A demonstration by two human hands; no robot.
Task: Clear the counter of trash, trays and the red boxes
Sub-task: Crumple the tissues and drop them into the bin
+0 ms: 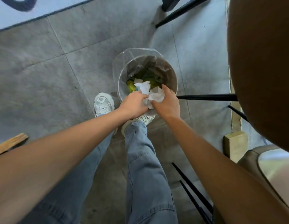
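Crumpled white paper (154,96): over the near rim of the lined waste bin (172,75) | our left hand (134,104) and right hand (168,102): both gripping it | bin: on grey floor (43,70), green scraps inside

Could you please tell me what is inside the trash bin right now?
The trash bin has a clear liner, green scraps and white crumpled paper. Both hands and more paper cover its near side; the bottom is hidden.
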